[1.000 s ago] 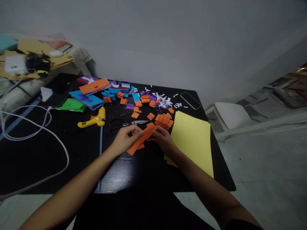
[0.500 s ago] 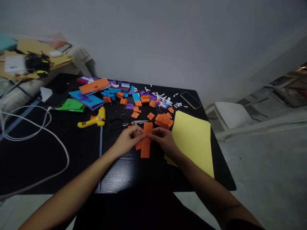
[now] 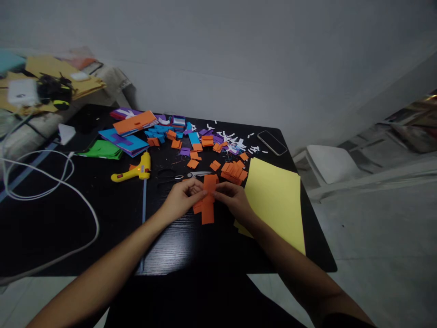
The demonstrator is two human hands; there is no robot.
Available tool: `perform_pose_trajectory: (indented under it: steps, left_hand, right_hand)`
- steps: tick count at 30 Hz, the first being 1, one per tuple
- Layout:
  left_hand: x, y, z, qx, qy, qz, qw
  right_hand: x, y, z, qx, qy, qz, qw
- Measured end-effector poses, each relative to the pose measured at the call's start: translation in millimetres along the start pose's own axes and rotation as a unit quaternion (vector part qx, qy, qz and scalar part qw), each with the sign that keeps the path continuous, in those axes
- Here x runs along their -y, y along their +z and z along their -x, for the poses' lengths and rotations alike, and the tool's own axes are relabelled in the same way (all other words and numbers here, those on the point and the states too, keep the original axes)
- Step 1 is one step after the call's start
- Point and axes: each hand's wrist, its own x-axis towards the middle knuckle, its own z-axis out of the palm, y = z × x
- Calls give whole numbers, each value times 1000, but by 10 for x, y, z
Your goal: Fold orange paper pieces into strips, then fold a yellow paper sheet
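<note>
An orange paper strip [image 3: 208, 210] stands lengthwise between my two hands above the black table. My left hand [image 3: 186, 196] pinches its left edge with thumb and fingers. From the right, my right hand [image 3: 232, 198] pinches the opposite edge. More orange paper shows under and beside the strip near my left fingertips. Just beyond my hands lie scissors [image 3: 174, 176], with their blades pointing right. A pile of folded orange pieces [image 3: 234, 171] sits beyond my right hand.
Yellow sheets [image 3: 276, 200] lie at the right, partly under my right forearm. A yellow glue gun [image 3: 136, 171] and a white cable [image 3: 87, 205] are at the left. Colored pieces and white scraps [image 3: 232, 139] cover the back, beside a phone [image 3: 272, 142].
The orange strip has tilted slightly, its lower end shifting a little to the right. Both hands keep their pinch on it.
</note>
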Motion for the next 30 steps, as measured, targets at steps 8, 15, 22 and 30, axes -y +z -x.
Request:
perform_pose_trajectory:
  steps: [8,15,22,30]
  left_hand:
    - [-5,-6,-1,4,8,8,1000]
    - [2,-17,-9,18,-10,32,999]
    - [27,-24,-2,23,-2,-11,1000]
    - [68,-39,-9,22,-13,-45,999]
  right_hand:
    - [-45,5,0,-19,-14,41,999]
    - [-63,26,8,-15,-21,30,999]
    - [-68,29,4,-15,-26,30,999]
    - [-70,59,39,-38,-36,49,997]
